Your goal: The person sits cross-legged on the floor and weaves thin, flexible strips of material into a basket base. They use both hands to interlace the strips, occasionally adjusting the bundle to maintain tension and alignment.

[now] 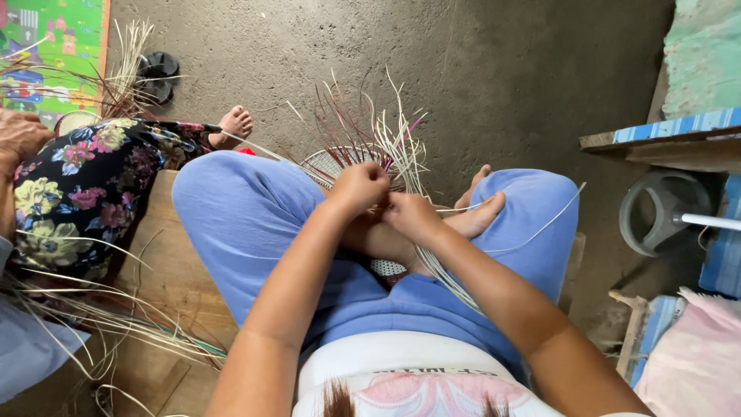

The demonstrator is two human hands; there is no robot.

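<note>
Your left hand (360, 188) is closed in a grip on the pale and dark red strips at the rim of the woven basket piece (333, 164). Your right hand (413, 217) sits just beside it, touching it, with its grip pinched narrow on the same bundle of strips. The basket piece rests between your knees, above your crossed feet (477, 216), partly hidden by both hands.

Loose strip ends (378, 123) fan upward and outward from the woven part. Further pale strips (451, 282) run under your right forearm and across your blue trousers (247, 224).

You are seated on a low wooden board (174, 270) on the concrete floor (502, 69). On your left, another person in a floral garment (85, 189) sits close by, with a heap of pale strips (100, 320) in front of them. A grey fan base (665, 212) stands well apart on your right.
</note>
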